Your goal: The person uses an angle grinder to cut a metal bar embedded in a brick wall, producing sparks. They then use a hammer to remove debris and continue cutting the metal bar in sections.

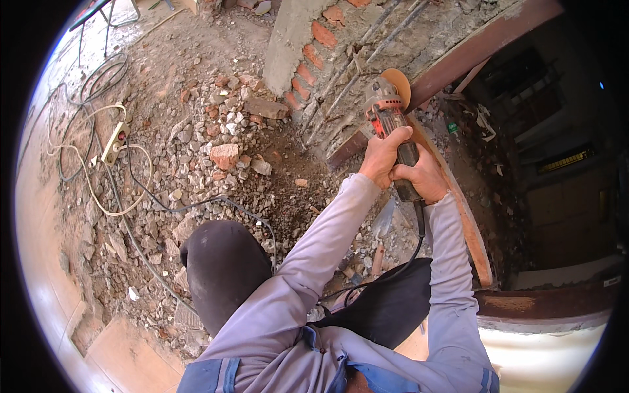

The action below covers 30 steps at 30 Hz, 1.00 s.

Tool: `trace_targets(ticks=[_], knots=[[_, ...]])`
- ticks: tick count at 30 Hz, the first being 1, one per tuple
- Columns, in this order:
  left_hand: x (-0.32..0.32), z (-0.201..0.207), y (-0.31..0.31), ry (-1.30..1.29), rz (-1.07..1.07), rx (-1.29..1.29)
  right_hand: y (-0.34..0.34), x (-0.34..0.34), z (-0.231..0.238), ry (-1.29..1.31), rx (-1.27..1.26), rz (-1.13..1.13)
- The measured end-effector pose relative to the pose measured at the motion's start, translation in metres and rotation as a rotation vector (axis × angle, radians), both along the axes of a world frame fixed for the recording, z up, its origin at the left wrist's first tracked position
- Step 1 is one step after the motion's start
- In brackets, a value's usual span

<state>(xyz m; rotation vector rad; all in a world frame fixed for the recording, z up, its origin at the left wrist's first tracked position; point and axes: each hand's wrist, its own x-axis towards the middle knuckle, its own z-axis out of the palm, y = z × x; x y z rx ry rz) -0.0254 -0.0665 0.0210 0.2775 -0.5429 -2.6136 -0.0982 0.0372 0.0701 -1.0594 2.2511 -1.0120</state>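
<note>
Both my hands grip a red and black angle grinder (390, 118). My left hand (386, 156) wraps round the front of its body, the thumb lying on top. Behind it, my right hand (424, 175) closes round the rear of the body, and the power cord (420, 229) runs down from there toward my legs. An orange-tan disc (398, 86) sits at the grinder's head, close to a brown frame beam (445, 72). Whether the disc touches the beam or the wall, I cannot tell. Bare steel bars (367, 62) run along the broken wall just left of the head.
Rubble (216, 141) and broken bricks cover the ground at left. A power strip (114, 144) with looped cables lies on it. A long wooden plank (458, 203) slants beside my right arm. Past it is a dark opening (550, 196). Exposed brick (313, 56) edges the wall.
</note>
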Motion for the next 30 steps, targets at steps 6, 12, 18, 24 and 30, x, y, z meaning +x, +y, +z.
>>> trace_targets(ticks=[6,12,18,24,30], knots=[[-0.0011,0.0008,-0.0011,0.002,0.001,-0.011,-0.0016,0.0012,0.0036,-0.004,0.018,0.008],[-0.0025,0.0025,-0.0007,0.000,0.017,-0.008,-0.0015,0.0003,0.0047,0.006,-0.001,0.012],[-0.0031,0.0011,-0.0017,0.003,0.002,-0.012,-0.0014,-0.0014,0.0042,0.005,0.008,0.018],[-0.0039,0.0012,-0.0030,0.010,0.001,-0.001,-0.0030,-0.0012,0.0046,0.018,0.011,0.002],[-0.0030,0.0021,-0.0033,0.003,0.001,-0.011,-0.0023,-0.0030,0.0054,0.013,0.032,0.009]])
